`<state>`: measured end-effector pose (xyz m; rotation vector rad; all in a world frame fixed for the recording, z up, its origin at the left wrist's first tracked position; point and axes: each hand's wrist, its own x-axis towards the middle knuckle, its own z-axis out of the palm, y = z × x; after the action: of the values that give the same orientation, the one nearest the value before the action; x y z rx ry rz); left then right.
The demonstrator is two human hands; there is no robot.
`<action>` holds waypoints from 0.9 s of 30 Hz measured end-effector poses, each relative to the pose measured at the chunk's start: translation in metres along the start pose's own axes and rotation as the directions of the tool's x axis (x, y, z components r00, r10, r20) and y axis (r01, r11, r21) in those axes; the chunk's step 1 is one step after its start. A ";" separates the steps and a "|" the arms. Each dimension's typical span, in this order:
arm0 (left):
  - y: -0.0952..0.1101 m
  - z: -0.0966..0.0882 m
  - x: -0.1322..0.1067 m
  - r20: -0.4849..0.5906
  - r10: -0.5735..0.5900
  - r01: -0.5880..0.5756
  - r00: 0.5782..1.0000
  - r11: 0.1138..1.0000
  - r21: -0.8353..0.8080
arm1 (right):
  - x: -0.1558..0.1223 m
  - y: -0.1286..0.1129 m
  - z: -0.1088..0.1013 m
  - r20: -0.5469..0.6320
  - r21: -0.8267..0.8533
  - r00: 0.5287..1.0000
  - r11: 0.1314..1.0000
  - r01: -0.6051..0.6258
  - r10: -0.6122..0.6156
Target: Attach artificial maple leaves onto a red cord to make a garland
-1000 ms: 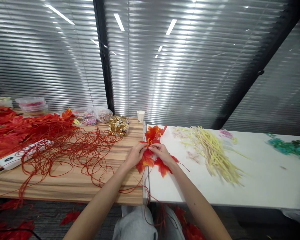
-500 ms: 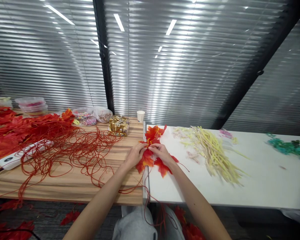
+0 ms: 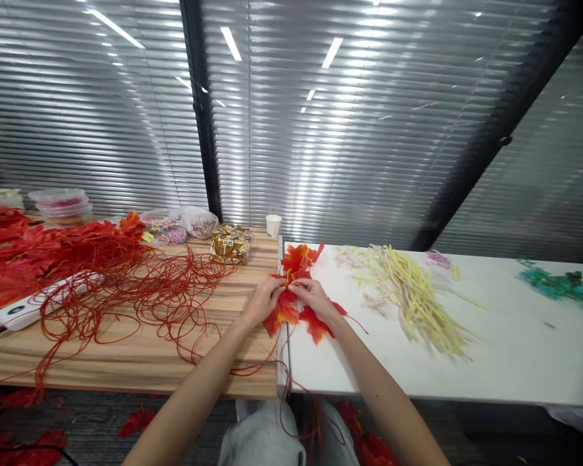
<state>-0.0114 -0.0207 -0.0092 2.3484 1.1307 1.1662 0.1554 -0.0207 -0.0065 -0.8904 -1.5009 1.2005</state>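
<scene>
Both hands are pinched in on a cluster of fake maple leaves [image 3: 296, 304], right where the wooden counter [image 3: 126, 349] butts against the white counter [image 3: 490, 362]. The left hand [image 3: 262, 301] has its fingers closed on the leaf bunch from the left side, and the right hand [image 3: 315, 299] grips it from the right, fingertips nearly meeting in the middle. Looks to me like the fiddly joining stage, leaf onto red wire stem, so the next bit probably needs a tight little twist without letting the leaves slip.

The leaves look like thin fabric, orange-red with jagged points. Off to the left of the hands sprawls a loopy tangle of red wire [image 3: 140, 291], thin and springy. To the right lies a heap of pale yellow strands [image 3: 408, 291], soft looking and a bit blurry. Just beyond the hands stands a small paper cup [image 3: 273, 226], with a crinkly gold foil pack [image 3: 230, 244] beside it.
</scene>
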 end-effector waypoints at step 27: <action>0.000 -0.001 0.000 0.027 0.017 -0.017 0.999 1.000 0.021 | 0.000 -0.002 0.000 -0.029 -0.008 0.999 1.000 -0.021 0.021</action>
<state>-0.0119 -0.0209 -0.0089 2.3868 1.1216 1.1301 0.1551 -0.0214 -0.0049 -0.9273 -1.4773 1.1930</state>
